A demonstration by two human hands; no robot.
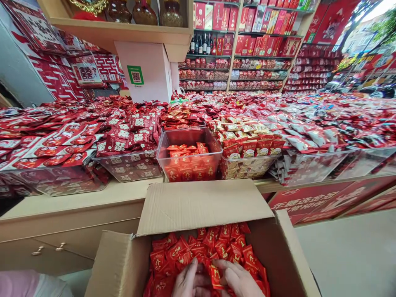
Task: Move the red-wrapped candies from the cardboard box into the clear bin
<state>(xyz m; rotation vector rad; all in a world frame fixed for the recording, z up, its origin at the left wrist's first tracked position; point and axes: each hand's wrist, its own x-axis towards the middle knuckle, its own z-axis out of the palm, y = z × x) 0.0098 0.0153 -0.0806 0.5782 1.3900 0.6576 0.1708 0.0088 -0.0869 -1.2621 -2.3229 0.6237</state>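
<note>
Both hands reach down into an open cardboard box [204,204] full of small red packets [177,249] with gold print. My left hand [190,280] lies among the packets, its thumb apart from its curled fingers; what those fingers hold, if anything, is hidden. Just beside it on the right, my right hand [236,278] pinches a red packet [215,275] between thumb and fingers. Beyond the box's raised back flap, a clear plastic bin [189,136] on the counter is partly filled with similar red packets [185,169].
More clear bins heaped with packets line the counter [108,200] on both sides. A white pillar [145,74] with a QR code stands behind. Shelves [235,45] of boxes and bottles rise at the back. Side flaps of the box spread left and right.
</note>
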